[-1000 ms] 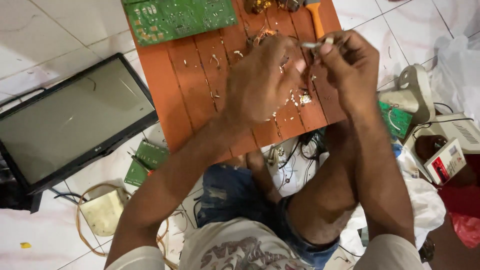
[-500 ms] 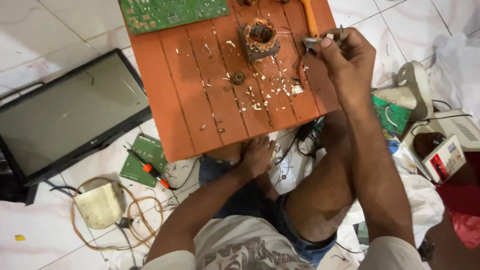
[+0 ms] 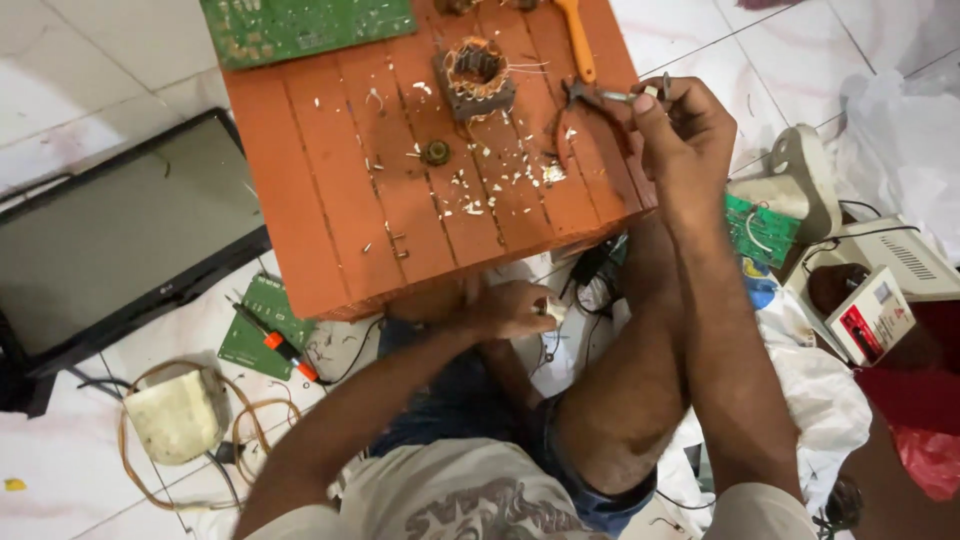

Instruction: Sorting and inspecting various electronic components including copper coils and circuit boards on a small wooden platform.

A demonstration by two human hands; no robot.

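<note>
My right hand (image 3: 685, 130) is raised over the right edge of the orange slatted table (image 3: 330, 200), pinching a small metal tool (image 3: 600, 95) with dark handles. My left hand (image 3: 510, 310) is down below the table's front edge, above my knee, with its fingers curled on a small white piece (image 3: 547, 310). On the table stands a copper-wound coil in a dark core (image 3: 477, 75), with a small round part (image 3: 436, 152) and scattered white chips in front of it.
A green circuit board (image 3: 300, 25) and an orange-handled tool (image 3: 577, 40) lie at the table's far edge. A flat monitor (image 3: 110, 240), a small green board (image 3: 255, 330), a screwdriver (image 3: 280, 348) and a white block with wires (image 3: 178, 415) lie left. White devices (image 3: 900, 265) and a small box (image 3: 873, 318) sit right.
My left hand has left the tabletop and dropped below the front edge, uncovering the coil. My right hand has stayed at the table's right edge with the tool.
</note>
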